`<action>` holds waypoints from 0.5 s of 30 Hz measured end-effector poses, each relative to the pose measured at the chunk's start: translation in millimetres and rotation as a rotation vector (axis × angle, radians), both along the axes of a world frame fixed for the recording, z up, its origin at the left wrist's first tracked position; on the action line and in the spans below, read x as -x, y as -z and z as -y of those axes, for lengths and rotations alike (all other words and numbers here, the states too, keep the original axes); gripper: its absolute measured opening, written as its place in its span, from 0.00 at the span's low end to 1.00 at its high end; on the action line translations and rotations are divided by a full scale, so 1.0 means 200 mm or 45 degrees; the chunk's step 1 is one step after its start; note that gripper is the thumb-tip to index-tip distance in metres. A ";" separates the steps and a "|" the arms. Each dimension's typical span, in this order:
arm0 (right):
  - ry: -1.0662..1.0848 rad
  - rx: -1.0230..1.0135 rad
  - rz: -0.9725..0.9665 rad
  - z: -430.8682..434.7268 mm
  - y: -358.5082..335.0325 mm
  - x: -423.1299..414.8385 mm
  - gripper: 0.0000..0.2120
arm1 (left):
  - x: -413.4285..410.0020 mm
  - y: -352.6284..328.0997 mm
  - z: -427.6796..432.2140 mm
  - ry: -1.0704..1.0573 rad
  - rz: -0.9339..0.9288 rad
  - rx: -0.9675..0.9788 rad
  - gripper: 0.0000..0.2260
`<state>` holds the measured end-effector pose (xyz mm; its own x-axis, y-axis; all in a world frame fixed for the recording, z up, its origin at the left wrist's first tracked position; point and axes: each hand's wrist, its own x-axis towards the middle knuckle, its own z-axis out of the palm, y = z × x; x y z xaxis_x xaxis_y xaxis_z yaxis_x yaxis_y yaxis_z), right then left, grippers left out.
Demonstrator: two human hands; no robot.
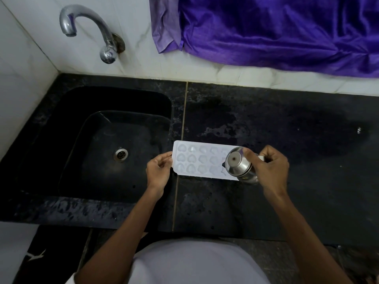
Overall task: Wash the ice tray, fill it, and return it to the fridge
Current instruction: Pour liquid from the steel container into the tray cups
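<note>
Room: a kitchen corner with white tiled walls, a curved chrome tap (86, 23) and a crumpled purple satin cloth (276, 27) hanging at the back.
Surface: a black speckled stone worktop (297, 119) with wet patches, and a black sunken sink (67, 140) on its left.
Task's thing: the white plastic ice tray (196, 160) with heart-shaped cells lies on the worktop just right of the sink.
Left hand (159, 171): fingers curled, pinching the tray's left end.
Right hand (270, 169): wrapped round a small shiny steel cup (239, 163), tipped steeply over the tray's right end, base towards the camera.
Step, as I judge it: filling the cells from the cup.
Water level: too faint to tell.
Risk: so steep a tilt could dump water at once, flooding the right cells and spilling onto the worktop.
Risk: the left cells may stay unfilled unless the cup travels along.
Risk: a brimful, flexible tray could slop when lifted by one end.
</note>
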<state>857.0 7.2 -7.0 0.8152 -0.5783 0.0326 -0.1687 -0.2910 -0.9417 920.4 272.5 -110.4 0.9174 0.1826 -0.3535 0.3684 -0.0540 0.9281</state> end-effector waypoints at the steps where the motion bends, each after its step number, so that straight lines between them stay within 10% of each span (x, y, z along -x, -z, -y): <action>1: 0.012 -0.035 0.002 0.00 0.00 0.00 0.22 | 0.00 0.00 0.00 0.002 0.000 0.001 0.10; 15: 0.089 0.007 0.006 0.13 0.03 0.05 0.24 | -0.01 0.00 0.00 -0.009 -0.018 0.034 0.09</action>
